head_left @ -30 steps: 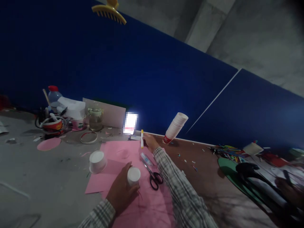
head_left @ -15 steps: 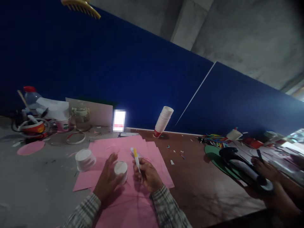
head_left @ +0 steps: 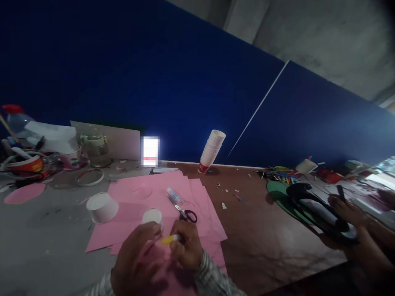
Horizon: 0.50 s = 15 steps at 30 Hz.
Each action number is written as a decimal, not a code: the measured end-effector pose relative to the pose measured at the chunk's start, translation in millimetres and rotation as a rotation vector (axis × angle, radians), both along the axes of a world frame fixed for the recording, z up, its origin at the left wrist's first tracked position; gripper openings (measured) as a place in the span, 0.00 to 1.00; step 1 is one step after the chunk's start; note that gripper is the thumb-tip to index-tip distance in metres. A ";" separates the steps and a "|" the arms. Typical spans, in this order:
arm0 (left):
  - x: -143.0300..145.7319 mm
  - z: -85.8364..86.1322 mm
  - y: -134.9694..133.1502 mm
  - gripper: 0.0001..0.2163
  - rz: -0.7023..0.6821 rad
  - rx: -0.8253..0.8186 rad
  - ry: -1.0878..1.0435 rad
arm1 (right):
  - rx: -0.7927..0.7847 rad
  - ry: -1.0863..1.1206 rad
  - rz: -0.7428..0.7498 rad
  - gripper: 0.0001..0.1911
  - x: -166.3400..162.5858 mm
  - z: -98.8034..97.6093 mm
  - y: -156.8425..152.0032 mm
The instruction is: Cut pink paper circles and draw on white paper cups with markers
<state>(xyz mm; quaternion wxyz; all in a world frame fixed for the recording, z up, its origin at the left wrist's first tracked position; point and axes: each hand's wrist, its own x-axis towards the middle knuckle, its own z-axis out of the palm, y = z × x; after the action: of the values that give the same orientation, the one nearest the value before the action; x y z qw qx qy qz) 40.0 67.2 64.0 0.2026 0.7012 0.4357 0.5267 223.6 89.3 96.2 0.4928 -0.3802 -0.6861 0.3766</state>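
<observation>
My left hand (head_left: 134, 257) is curled near a small white paper cup (head_left: 152, 216) that stands upside down on pink paper sheets (head_left: 148, 205), its fingertips at the end of a yellow-capped pen (head_left: 170, 239). My right hand (head_left: 187, 246) is closed round that pen, which lies level between both hands just below the cup. Black-handled scissors (head_left: 183, 209) and a small clear tube (head_left: 173, 194) lie on the paper just beyond my right hand.
A second upturned white cup (head_left: 101, 206) sits at the left. A tilted stack of paper cups (head_left: 211, 151) stands by the blue wall. Jar (head_left: 96, 150), bowls and bottle crowd the far left. Another person's hands (head_left: 348, 211) handle a black object at the right.
Both hands drew back towards me. The pen turned from upright to level, and my left hand came off the small cup to meet the pen's cap.
</observation>
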 end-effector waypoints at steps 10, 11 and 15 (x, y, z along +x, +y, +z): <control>6.7 60.0 3.9 0.17 -0.353 -0.321 -0.247 | 0.044 -0.202 0.154 0.24 -9.9 -3.6 -8.1; 4.2 57.6 3.6 0.17 -0.352 -0.333 -0.275 | -0.008 -0.189 0.191 0.26 -9.6 -1.8 -7.8; -5.2 40.0 -0.6 0.14 -0.278 -0.438 -0.296 | -0.209 -0.123 0.304 0.31 -11.3 3.4 -8.8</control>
<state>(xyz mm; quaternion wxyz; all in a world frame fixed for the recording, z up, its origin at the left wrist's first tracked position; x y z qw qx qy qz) 34.8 66.7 103.9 0.4805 0.6095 0.4045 0.4838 212.3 80.6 99.6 0.3452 -0.3439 -0.7216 0.4919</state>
